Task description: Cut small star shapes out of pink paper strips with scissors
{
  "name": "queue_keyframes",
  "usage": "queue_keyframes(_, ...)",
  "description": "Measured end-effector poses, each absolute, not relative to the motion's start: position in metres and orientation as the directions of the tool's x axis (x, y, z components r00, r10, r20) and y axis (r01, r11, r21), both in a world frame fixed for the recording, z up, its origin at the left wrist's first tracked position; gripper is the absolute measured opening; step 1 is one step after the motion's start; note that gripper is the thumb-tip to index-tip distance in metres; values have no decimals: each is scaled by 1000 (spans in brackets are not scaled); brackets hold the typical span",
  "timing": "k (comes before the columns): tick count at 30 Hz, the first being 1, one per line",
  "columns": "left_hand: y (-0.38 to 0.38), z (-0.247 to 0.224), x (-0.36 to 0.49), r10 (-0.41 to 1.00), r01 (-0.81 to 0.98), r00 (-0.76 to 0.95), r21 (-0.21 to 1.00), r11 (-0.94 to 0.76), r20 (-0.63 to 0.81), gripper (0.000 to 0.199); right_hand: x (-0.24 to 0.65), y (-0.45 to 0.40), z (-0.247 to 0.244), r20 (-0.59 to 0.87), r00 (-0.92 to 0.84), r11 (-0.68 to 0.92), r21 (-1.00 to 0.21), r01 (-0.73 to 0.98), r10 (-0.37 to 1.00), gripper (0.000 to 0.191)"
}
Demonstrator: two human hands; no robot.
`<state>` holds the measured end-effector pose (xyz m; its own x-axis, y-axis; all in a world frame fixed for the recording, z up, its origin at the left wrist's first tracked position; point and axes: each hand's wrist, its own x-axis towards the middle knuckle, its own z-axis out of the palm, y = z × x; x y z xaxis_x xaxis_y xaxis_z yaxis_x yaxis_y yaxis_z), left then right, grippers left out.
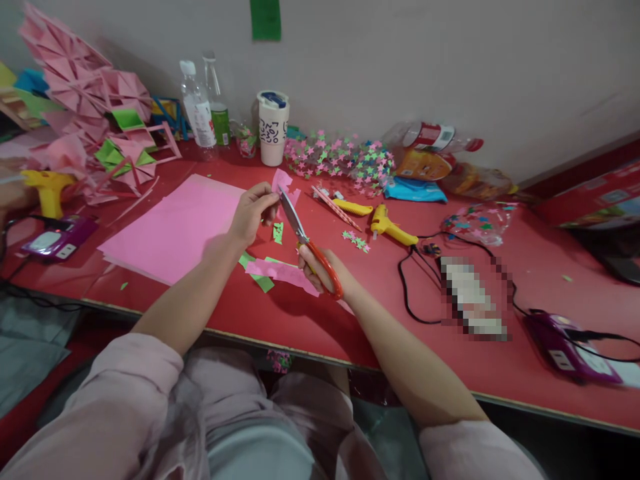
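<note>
Nr the front edge of the red table [300, 323], a pink paper strip [275, 270] is laid partly over green paper strips [264, 284], prob. kept close for easy reach. Just above it, orange-handled scissors [294, 218] are gripped by the right hand [336, 263], fingers closed round the handles; the blades are pointed up & away, prob. b/c the paper can then be met by the tips. Whether the blades are fully closed can't be told. At the tips, a small pink paper piece [283, 179] is pinched btwn thumb & fingers of the left hand [250, 210], prob. so it's held steady. To the left, pink sheets [170, 223] are stacked flat, apart from the blades. To the right, cut stars [356, 240] are scattered nr a yellow glue gun [384, 221], laid down w/ its cord [403, 280] run off to the right, prob. out of the hands' way. Farther back, a yellow utility knife [353, 207] is left lying; a lidded cup [273, 137] & a water bottle [200, 117] are stood nr the wall [450, 53], prob. to keep the work area free.
</note>
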<state>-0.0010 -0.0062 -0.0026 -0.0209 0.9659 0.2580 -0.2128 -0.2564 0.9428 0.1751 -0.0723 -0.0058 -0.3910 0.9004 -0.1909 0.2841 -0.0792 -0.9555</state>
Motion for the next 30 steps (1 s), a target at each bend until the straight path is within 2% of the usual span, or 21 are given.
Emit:
queue_keyframes(17,-6,-2,-1,973,-188,-21,954,-232,232,18,169,-77,1,-208,-308,-98,-937,335,928,40)
queue_keyframes(30,-7,1,-3,974,-257,-33,940,-224,223,17,169,-76,2,-209,-286,-108,-937,332,935,41)
